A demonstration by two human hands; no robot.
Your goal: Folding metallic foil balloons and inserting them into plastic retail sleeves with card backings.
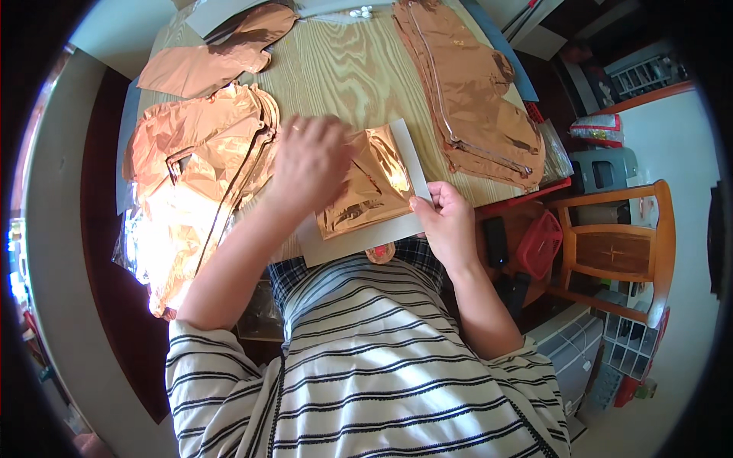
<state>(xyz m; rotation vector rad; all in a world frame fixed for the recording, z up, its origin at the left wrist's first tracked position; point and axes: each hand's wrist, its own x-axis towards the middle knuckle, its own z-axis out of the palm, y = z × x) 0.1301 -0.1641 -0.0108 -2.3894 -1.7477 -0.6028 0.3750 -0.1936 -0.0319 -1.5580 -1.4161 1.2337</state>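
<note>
A folded copper-coloured foil sheet (365,200) lies on a white card (416,164) at the table's near edge, in front of my body. My right hand (449,221) grips the card's right edge, its thumb pressing by the foil's corner. Over the left side of the foil is my left hand (313,160), smeared by motion, with its fingertips unclear. Flat shiny copper foil pieces, resembling uninflated balloons, are stacked beside my left forearm (206,130). Whether the left hand touches the foil is hidden.
More copper foil pieces lie at the far left (206,69) and in a long stack on the right (477,99). Small white items (361,12) sit at the table's far edge. A wooden chair (611,248) and a pink basket (540,244) stand to the right.
</note>
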